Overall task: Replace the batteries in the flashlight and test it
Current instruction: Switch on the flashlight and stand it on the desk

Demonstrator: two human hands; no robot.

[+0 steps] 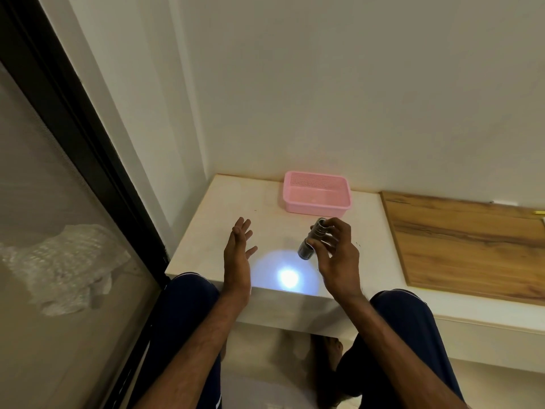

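Fingers [333, 231] grip lit flashlight [312, 239]; pink basket [317, 206] behind, seemingly empty.

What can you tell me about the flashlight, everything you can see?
The flashlight is small, silvery-grey and looks like metal, with ridged rings around its body. The right hand holds it in the air above the ledge, tilted with its front end down toward the person. It is switched on, throwing a bright round spot of light onto the ledge's front edge.

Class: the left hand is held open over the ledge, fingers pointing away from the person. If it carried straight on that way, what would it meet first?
Probably nothing nearby: the left hand points past the pink basket, so likely the wall; depth is unclear.
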